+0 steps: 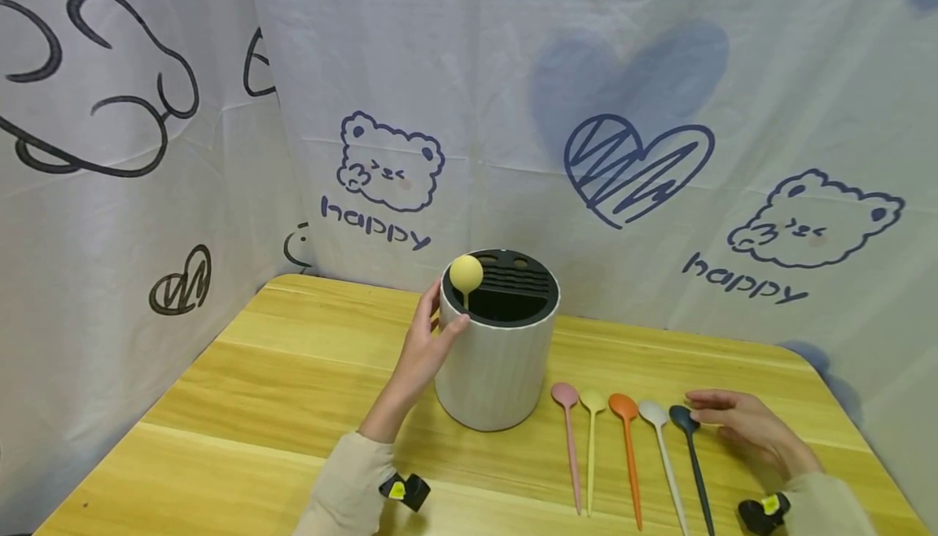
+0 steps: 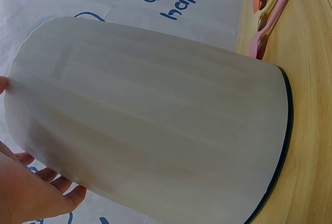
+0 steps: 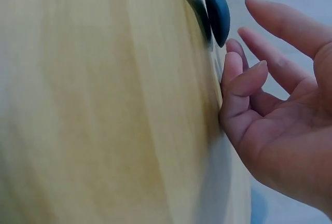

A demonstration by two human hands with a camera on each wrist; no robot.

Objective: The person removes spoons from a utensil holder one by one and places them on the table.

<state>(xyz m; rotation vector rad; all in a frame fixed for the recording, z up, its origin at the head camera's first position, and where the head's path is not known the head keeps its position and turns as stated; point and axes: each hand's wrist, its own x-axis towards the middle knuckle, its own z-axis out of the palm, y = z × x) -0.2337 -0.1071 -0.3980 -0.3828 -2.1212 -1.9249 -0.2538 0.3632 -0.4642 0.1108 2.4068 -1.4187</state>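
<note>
My left hand (image 1: 427, 342) grips the upper left side of a white cylindrical utensil holder (image 1: 494, 373), with the thumb near its black rim. In the left wrist view the fingertips (image 2: 62, 183) lie along the holder's side wall. A yellow ball-shaped head on a thin stem (image 1: 466, 274) rises from the holder's opening. My right hand (image 1: 755, 428) is beside the bowl of a dark blue spoon (image 1: 685, 417) lying on the table. In the right wrist view its thumb and index finger are apart and hold nothing, near the dark spoon (image 3: 218, 14).
Left of the dark spoon lie a white spoon (image 1: 654, 414), an orange spoon (image 1: 624, 406), a pale yellow spoon (image 1: 593, 402) and a pink spoon (image 1: 564, 395), side by side. They rest on a wooden table (image 1: 242, 406). A printed cloth (image 1: 498, 112) hangs behind it.
</note>
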